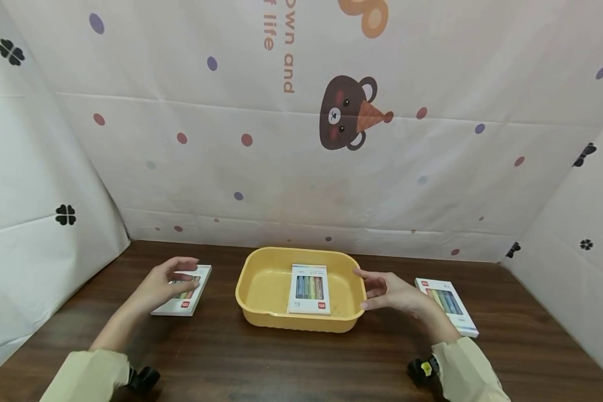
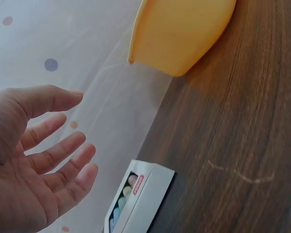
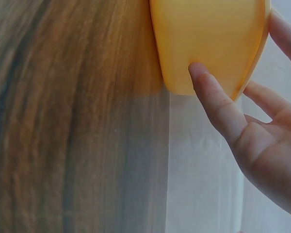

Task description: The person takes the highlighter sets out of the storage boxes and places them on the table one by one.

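Note:
A yellow plastic basin (image 1: 261, 319) stands on the table with a white windowed box of coloured chalk sticks (image 1: 309, 304) lying inside it. At its right end is my right hand (image 1: 394, 293), fingertips at the rim and one digit (image 3: 211, 94) against the outer wall in the right wrist view. My left hand (image 1: 163, 285) hovers over a second chalk box (image 1: 181, 306) to the left, its fingers loosely bent and apart. In the left wrist view that palm (image 2: 19, 194) holds nothing, and the box (image 2: 145, 199) lies beyond the fingers.
Another chalk box (image 1: 449, 307) lies on the right side of the brown wooden table (image 1: 261, 368), near my right forearm. A white patterned cloth (image 1: 281, 167) hangs behind the table and along both sides. Each wrist wears a black camera band (image 1: 143, 381).

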`<action>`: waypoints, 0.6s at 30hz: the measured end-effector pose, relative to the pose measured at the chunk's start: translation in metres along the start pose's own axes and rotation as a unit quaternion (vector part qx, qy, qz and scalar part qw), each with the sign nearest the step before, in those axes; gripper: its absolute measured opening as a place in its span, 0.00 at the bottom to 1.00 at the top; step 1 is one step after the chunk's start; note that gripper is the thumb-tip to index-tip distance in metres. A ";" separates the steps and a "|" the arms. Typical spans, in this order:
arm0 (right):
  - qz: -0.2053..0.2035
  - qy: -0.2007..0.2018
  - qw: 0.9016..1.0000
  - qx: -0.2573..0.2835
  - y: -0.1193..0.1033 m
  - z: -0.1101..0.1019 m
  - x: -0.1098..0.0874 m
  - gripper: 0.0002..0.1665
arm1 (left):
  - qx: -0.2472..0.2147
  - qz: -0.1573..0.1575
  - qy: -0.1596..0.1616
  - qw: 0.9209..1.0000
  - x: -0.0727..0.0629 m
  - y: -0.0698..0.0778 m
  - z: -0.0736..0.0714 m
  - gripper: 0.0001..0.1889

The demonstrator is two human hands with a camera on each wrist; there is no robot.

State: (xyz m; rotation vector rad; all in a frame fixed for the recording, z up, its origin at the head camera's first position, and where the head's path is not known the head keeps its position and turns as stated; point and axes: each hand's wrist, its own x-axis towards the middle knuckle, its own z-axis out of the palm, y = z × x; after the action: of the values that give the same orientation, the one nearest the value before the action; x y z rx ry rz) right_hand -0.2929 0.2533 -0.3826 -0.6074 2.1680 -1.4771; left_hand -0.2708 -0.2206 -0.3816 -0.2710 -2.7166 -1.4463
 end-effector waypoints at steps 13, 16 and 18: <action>-0.002 -0.001 1.000 -0.003 0.002 0.000 0.001 0.52 | -0.017 -0.009 -0.012 1.000 0.007 0.011 0.009 0.29; 0.000 0.002 1.000 -0.007 0.001 0.000 0.000 0.52 | -0.024 -0.008 -0.014 1.000 0.009 0.015 0.013 0.30; 0.001 0.003 1.000 -0.009 0.001 0.000 0.000 0.52 | -0.029 -0.004 -0.014 0.999 0.010 0.018 0.015 0.29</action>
State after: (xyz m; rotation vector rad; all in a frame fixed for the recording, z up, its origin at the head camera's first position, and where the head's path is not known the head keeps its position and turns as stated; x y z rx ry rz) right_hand -0.2931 0.2534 -0.3834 -0.6069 2.1870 -1.4618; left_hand -0.2770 -0.1968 -0.3741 -0.2860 -2.7039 -1.5368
